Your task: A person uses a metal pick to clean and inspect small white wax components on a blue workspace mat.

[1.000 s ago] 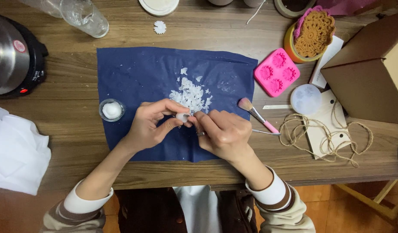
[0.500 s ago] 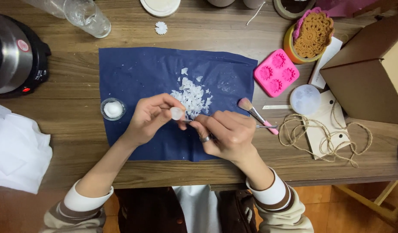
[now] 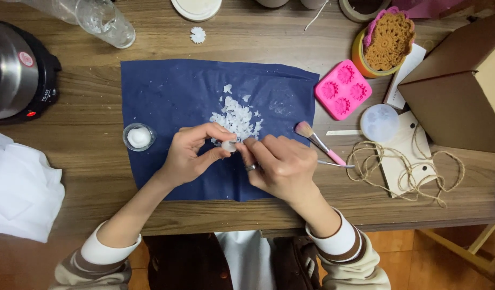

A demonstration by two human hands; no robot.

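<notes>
Wax piece: pinched by my left hand fingertips.
Right hand: fingers pressed together, picking its edge.
Flake pile: just beyond fingertips.
Advice: I'd judge light pressure best.

A wooden surface carries a dark blue sheet at its middle. Left of the sheet sit a black and steel cooker and white cloth. Right of the sheet lie a pink flower mould, a round white disc, coiled twine and a brown cardboard box. Beyond the sheet lies a clear glass.
</notes>
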